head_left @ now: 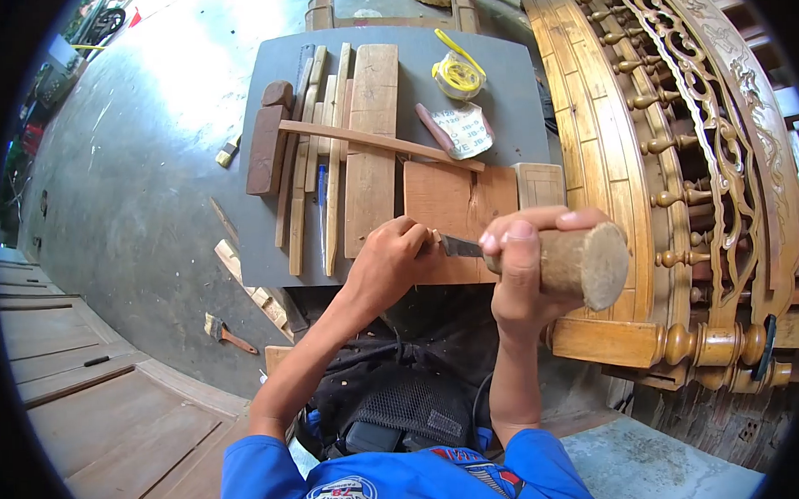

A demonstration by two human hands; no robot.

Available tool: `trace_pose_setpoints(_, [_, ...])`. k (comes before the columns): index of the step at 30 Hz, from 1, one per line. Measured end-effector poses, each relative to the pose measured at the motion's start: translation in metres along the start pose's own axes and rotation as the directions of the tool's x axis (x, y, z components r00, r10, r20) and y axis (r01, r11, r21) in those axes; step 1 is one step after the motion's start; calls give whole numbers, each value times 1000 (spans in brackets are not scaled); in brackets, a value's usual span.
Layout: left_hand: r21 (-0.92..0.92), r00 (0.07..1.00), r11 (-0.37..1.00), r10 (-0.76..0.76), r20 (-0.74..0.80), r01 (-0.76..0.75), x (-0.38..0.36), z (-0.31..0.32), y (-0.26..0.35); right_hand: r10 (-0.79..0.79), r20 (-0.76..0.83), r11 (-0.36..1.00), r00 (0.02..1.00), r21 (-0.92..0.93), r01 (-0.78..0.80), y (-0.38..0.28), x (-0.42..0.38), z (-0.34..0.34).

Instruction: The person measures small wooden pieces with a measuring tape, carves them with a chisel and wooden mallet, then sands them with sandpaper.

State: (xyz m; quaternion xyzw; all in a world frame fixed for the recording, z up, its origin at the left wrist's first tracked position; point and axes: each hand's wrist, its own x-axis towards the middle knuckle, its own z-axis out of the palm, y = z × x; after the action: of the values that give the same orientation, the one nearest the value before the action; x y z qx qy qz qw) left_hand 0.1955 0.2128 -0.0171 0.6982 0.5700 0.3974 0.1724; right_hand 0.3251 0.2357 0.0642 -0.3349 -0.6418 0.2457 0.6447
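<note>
My right hand is wrapped round the thick round wooden handle of a chisel, its butt end toward me. The chisel's dark flat blade points left to the fingertips of my left hand. Those fingers are closed on a small wood piece, mostly hidden by the hand. Both hands are over the near edge of a reddish-brown board on the grey tabletop. A thin wooden strip lies across other pieces just beyond.
Several wooden sticks, a wide plank, a dark brown block, a blue pen, sandpaper and a yellow tape measure cover the table. Carved wooden furniture stands close on the right. A brush lies on the floor.
</note>
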Motion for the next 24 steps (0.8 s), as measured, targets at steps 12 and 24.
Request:
trace_pose_setpoints(12, [29, 993, 993, 118, -30, -117, 5, 0, -10, 165, -42, 971, 985, 184, -154, -5, -1, 6])
trace_pose_setpoints(24, [53, 982, 982, 185, -40, -183, 5, -1, -7, -14, 39, 984, 999, 177, 7, -18, -6, 6])
